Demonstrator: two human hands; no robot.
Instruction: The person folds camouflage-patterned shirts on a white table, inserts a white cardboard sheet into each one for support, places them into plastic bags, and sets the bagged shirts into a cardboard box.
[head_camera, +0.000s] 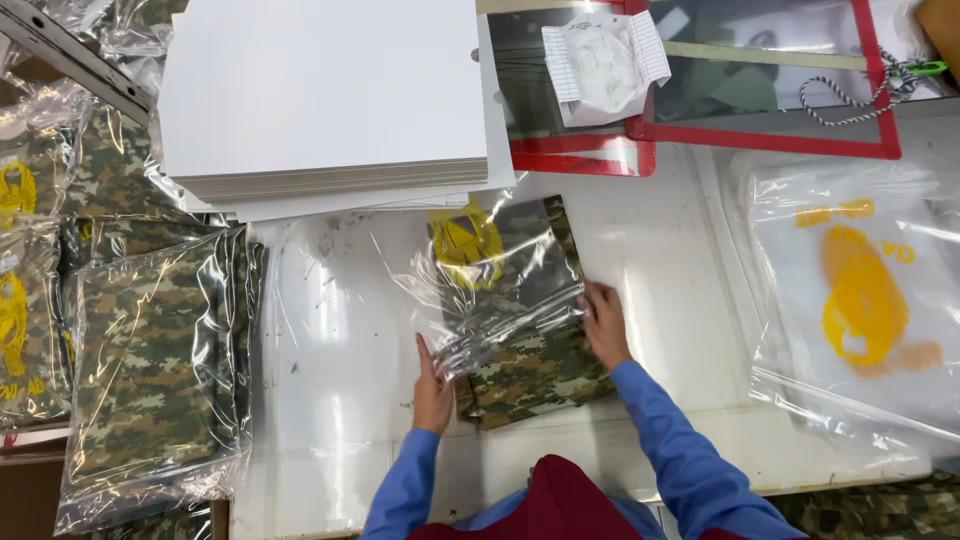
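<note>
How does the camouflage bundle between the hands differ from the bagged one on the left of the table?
The middle bundle is only partly inside its clear bag, its near end bare; the left bundle is fully covered in plastic. The middle one sits askew with the left hand and right hand on its sides; the left one rests untouched on a pile. The middle one looks smaller. Both are folded camouflage cloth in clear bags.

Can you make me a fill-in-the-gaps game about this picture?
1. Both hands, left hand and right hand, hold a folded ____-patterned cloth.
2. The cloth is half inside a clear plastic ____.
3. The stack of sheets is ____ in colour.
4. The logo is ____.

Missing words: camouflage; bag; white; yellow
</note>
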